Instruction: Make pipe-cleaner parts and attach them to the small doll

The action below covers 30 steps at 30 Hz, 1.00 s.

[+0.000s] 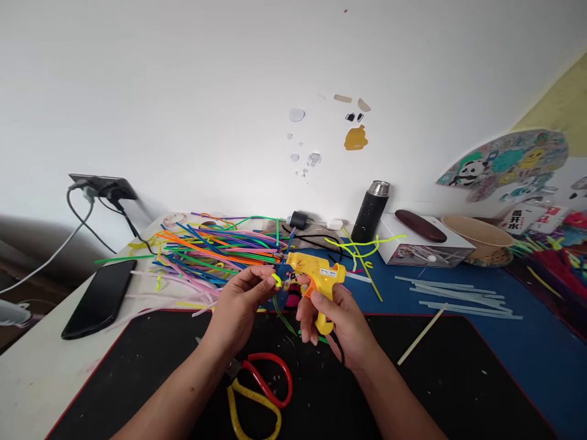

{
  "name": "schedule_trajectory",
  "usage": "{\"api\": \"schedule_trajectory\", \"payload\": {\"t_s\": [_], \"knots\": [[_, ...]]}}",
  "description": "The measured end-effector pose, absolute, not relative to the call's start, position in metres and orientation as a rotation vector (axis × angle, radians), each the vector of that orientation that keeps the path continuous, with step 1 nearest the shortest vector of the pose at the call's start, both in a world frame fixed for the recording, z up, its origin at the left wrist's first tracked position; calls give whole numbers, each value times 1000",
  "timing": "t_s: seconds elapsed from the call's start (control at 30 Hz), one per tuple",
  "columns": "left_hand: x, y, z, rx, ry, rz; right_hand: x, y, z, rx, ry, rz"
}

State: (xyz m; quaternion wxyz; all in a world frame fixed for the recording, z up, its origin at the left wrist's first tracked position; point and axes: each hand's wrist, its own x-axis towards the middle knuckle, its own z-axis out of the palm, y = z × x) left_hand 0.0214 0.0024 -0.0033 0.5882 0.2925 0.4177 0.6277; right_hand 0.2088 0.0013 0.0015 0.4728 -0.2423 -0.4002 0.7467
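My right hand (pixel 342 321) is closed around the handle of a yellow hot glue gun (pixel 316 272) with an orange trigger. The gun's nozzle points left, and a clear glue stick (pixel 358 277) pokes out of its back. Between the thumb and fingers of my left hand (pixel 241 302) is a short curled piece of yellow-green pipe cleaner (pixel 276 280), just left of the nozzle. Both hands are above the black mat (pixel 348 391). Below them lie scissors (pixel 288 385) with one red and one yellow handle, their blades partly hidden by my left forearm.
Many coloured pipe cleaners (pixel 220 247) spread behind my left hand. A phone (pixel 98 299) lies at left. At right are glue sticks (pixel 463 296), a wooden stick (pixel 422 336), a black thermos (pixel 370 211), a white box (pixel 389 241) and a basket (pixel 479 235). A socket (pixel 103 185) with cables is on the wall.
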Motion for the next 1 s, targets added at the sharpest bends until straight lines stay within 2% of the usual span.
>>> {"api": "schedule_trajectory", "payload": {"t_s": [0.47,1.0], "knots": [[10,10,-1,728,1031,1636,212,-2,2,-777,-1152,1697],[7,9,0,976,1169,1655,208,-8,-10,-1129,-1409,1313]]}}
